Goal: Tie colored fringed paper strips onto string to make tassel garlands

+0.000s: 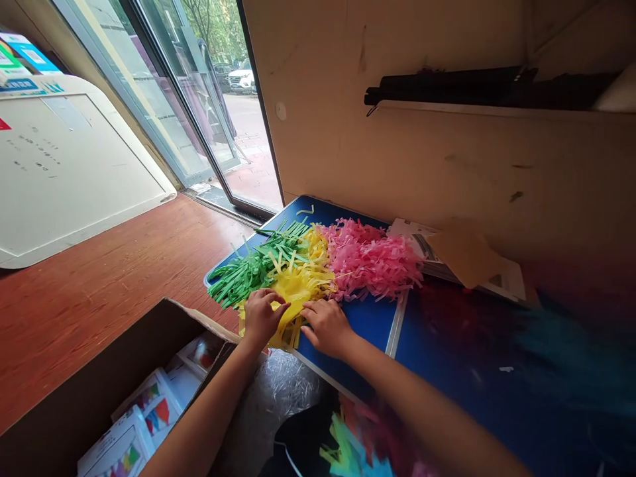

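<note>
A yellow tissue-paper tassel (294,286) with a fringed edge lies near the front corner of the blue table (368,324). At its left side my left hand (262,317) has curled fingers and thumb pinching the yellow paper. My right hand (328,326) grips the same paper from the right, its fingers bent over the near part. Green fringed tassels (256,268) are piled to the left. A fluffy heap of pink tassels (372,258) lies to the right of the yellow one. The exact grip at the fingertips is partly hidden.
An open cardboard box (199,318) with several packets (155,404) stands at lower left. Clear shredded film (291,381) and multicoloured fringe (355,447) are below the table edge. Flat packages (501,271) lie by the wall. A whiteboard (74,159) and glass door (183,86) are beyond.
</note>
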